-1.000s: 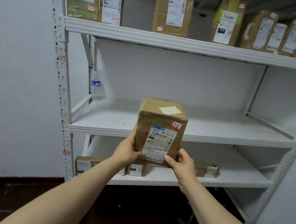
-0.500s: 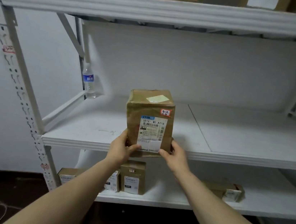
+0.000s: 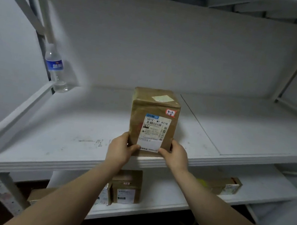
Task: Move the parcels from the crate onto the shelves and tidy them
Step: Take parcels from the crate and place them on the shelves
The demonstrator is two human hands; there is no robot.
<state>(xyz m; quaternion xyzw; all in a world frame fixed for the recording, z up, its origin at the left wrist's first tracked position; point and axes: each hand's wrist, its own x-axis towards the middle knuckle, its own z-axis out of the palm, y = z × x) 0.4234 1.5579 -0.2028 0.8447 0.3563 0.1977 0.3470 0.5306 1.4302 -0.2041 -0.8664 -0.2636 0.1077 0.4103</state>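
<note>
A brown parcel (image 3: 153, 120) is standing upright at the front edge of the middle shelf (image 3: 254, 137), near the centre of the view, and both hands are clasping its lower corners. The left hand (image 3: 120, 149) is wrapping the bottom left corner, thumb lying across the front face; its grip is holding the parcel. The right hand (image 3: 176, 154) is doing the same at the bottom right corner, thumb pressing the lower edge of the label (image 3: 153, 133), so its grip is also closed on the parcel. The white label is facing the camera and is reading "501E- M1 A21B" under a blue logo strip, with barcodes below; the smaller print is too fine to read. At 1 o'clock from the label a red-edged sticker (image 3: 170, 112) is carrying the handwritten "3-2" over "-4". A pale sticker (image 3: 162, 98) is lying on the parcel's top face, its writing unreadable. At 10 o'clock from the parcel, well apart, a clear water bottle (image 3: 56, 70) with a blue band is leaning in the back left corner of the same shelf, against the frame; its white characters are blurred. On the lower shelf (image 3: 180, 195), at 6 o'clock from the parcel, a small box (image 3: 126, 187) with a white label is standing partly behind the left forearm, and at 4 o'clock a flat box (image 3: 223, 185) is lying on its side; neither label can be read.
</note>
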